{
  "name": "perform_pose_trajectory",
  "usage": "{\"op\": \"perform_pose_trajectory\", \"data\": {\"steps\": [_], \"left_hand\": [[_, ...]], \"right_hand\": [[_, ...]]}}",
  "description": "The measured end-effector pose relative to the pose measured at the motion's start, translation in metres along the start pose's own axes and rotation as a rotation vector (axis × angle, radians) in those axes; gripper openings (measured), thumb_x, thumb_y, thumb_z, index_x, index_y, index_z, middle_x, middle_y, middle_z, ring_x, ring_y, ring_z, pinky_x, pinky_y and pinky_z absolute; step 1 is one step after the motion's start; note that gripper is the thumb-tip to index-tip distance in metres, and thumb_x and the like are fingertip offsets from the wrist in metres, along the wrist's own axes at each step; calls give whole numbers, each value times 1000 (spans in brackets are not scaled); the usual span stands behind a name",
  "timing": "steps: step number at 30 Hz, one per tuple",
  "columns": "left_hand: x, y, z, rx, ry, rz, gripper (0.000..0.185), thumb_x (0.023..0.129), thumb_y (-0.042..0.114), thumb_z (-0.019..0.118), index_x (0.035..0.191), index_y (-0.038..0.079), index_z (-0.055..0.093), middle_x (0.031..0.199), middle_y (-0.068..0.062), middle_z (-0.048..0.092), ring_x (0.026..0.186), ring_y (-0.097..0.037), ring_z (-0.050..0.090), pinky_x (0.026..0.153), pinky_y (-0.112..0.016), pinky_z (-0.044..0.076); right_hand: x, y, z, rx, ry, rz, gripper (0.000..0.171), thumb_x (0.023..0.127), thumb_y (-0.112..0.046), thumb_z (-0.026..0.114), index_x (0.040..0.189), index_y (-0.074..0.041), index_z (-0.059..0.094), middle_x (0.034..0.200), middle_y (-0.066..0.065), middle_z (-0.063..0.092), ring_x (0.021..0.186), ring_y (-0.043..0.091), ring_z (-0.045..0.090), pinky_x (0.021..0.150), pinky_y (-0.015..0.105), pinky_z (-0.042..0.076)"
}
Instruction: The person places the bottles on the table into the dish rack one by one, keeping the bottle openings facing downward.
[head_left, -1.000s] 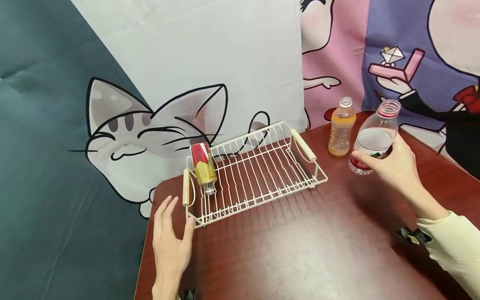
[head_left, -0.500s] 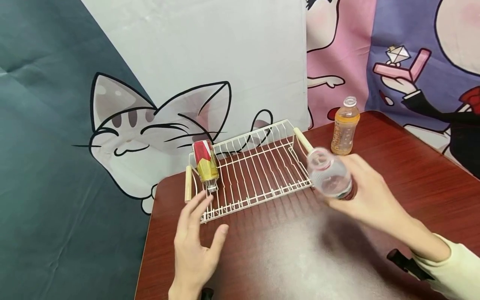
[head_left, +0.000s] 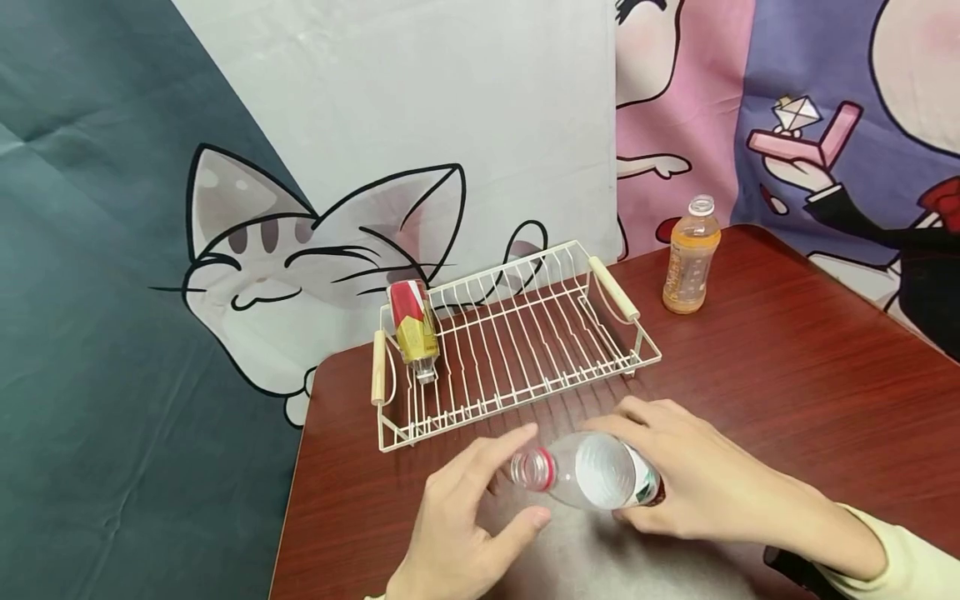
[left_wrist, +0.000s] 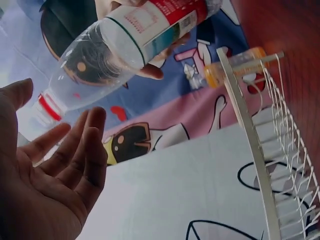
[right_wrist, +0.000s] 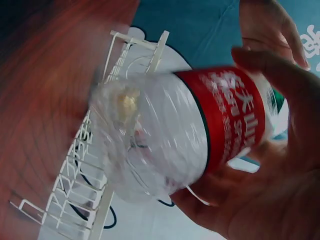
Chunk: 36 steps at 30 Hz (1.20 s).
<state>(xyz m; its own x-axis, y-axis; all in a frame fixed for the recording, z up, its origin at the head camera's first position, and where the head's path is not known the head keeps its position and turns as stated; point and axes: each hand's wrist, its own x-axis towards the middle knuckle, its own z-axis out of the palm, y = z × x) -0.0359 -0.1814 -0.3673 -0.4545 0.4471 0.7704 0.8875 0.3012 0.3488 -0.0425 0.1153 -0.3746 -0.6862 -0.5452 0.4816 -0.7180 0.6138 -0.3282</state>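
The right hand (head_left: 690, 487) is gripping the clear water bottle (head_left: 592, 479) near the white rack (head_left: 517, 342), the left hand (head_left: 465, 517) is reaching open, and it could slip.

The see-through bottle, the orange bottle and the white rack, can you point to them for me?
see-through bottle (head_left: 600, 482), head view, on its clear body near the shoulder.
orange bottle (head_left: 688, 265), head view, on the middle of its orange body.
white rack (head_left: 613, 288), head view, on its right wooden handle.
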Motion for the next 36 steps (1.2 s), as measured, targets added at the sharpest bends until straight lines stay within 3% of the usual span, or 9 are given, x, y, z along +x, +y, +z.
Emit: {"op": "perform_pose_trajectory", "data": {"steps": [5,9,14,17,21,25,31,36], "left_hand": [[-4,2,9,-17,-13,-30,43,100,25,85,136,6,71,106,-1,79,89,-6,73,80,-15,57],[-7,2,10,-37,-23,-77,35,99,24,86,127,9,72,103,1,78,88,-4,73,80,-14,57],[-8,0,3,-50,6,-121,31,97,18,86,122,9,70,91,6,73,78,-1,68,72,-13,55],[-8,-1,-3,-17,81,-155,35,89,11,88,119,8,71,91,3,74,78,-6,70,73,-18,57],[-8,0,-9,11,203,-236,39,81,3,86,117,7,72,95,-3,77,82,-12,74,81,-22,59],[-8,1,-12,-52,286,-288,36,82,-5,80,116,3,71,91,-7,78,78,-12,74,78,-22,60],[-8,-2,-10,-202,302,-279,34,86,-15,71,118,-4,66,92,-12,79,79,-16,79,73,-23,62],[-9,-4,-8,-208,288,-286,35,86,-17,72,118,-3,66,94,-11,81,81,-15,80,75,-23,62]], "right_hand": [[-4,-1,3,0,-82,-17,83,65,-39,105,140,-33,69,114,-24,59,100,8,58,82,36,53],[-6,2,2,28,-147,16,85,70,-47,104,145,-36,66,120,-23,60,104,8,57,83,36,54],[-6,19,-3,206,-191,57,80,76,-57,99,146,-36,66,119,-21,63,100,3,57,76,27,52],[-5,34,-7,360,-173,73,75,77,-51,100,143,-35,69,115,-18,66,96,2,60,72,24,53],[-4,49,-10,541,-136,149,79,79,-30,102,149,-29,66,129,-10,71,103,9,67,78,27,59],[-2,52,-8,667,-68,272,88,83,-12,98,160,-20,56,142,-3,68,112,14,66,84,30,62],[-3,48,-1,815,13,423,64,92,-2,88,147,4,55,124,-2,74,107,10,70,87,26,62],[-5,45,6,1026,62,454,42,101,-4,79,139,-4,61,118,2,77,97,16,76,84,27,62]]}}
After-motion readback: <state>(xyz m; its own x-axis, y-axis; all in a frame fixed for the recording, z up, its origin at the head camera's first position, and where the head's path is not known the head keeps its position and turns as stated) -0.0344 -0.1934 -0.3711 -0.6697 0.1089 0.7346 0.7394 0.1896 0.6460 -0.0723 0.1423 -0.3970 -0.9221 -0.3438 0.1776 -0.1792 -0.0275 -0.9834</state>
